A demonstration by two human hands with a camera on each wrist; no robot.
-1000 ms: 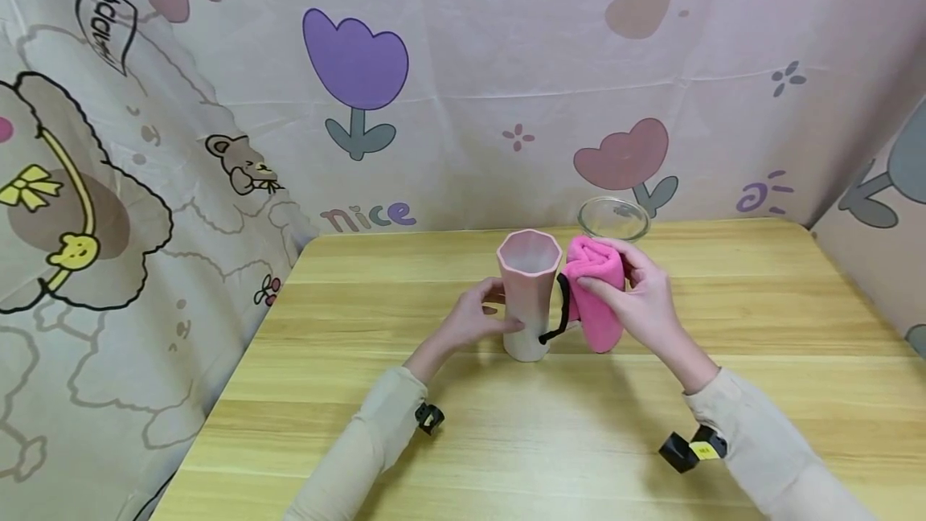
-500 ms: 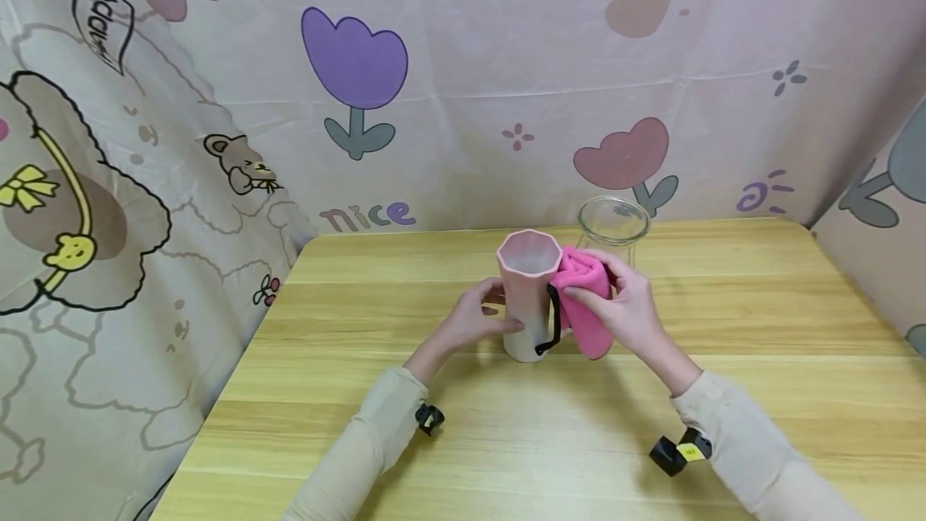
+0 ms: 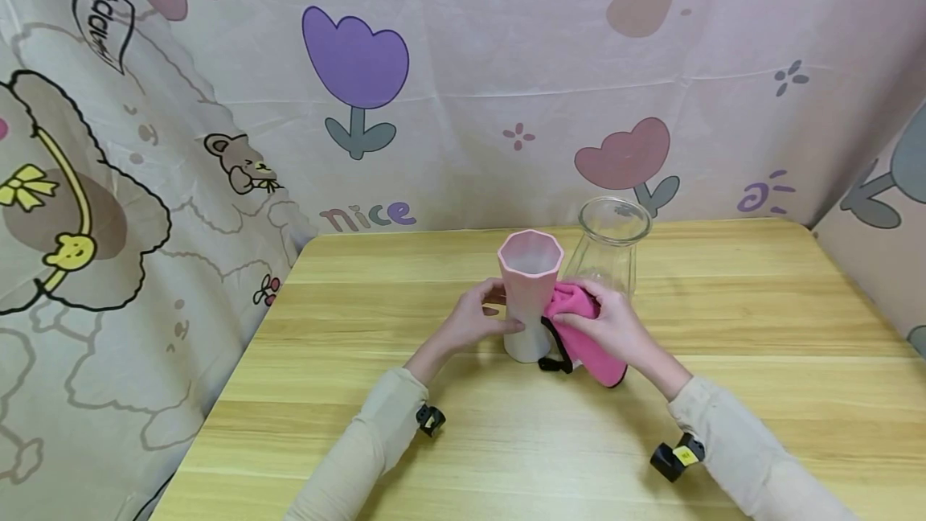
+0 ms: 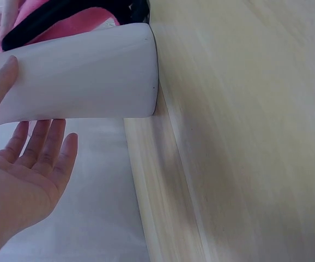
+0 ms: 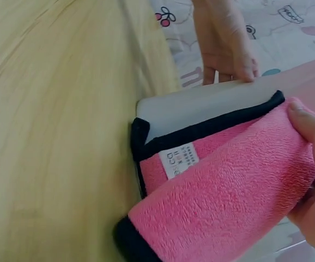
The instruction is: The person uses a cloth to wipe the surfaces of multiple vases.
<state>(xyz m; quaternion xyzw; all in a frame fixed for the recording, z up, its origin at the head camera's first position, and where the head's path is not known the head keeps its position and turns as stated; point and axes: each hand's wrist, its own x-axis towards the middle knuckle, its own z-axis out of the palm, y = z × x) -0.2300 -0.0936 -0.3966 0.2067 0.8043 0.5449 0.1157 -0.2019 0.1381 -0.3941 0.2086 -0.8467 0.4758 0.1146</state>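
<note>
A tall pink-to-white vase (image 3: 530, 296) with a faceted rim stands upright on the table. My left hand (image 3: 473, 316) holds it low on its left side; in the left wrist view the thumb lies on one face of the vase (image 4: 92, 76) and the fingers reach behind it. On the other side, my right hand (image 3: 611, 324) pinches a folded pink towel (image 3: 589, 352) with black edging. The towel (image 5: 228, 185) rests against the vase wall, and a white label shows on it in the right wrist view.
Just behind my right hand stands a clear glass vase (image 3: 615, 235) with a wide rim, its lower part partly hidden. The wooden table (image 3: 760, 304) runs back to a printed cloth backdrop (image 3: 463, 151).
My right hand has moved down and left with the towel, from beside the vase's upper part to its lower side. More of the glass vase shows. The left hand has stayed in place.
</note>
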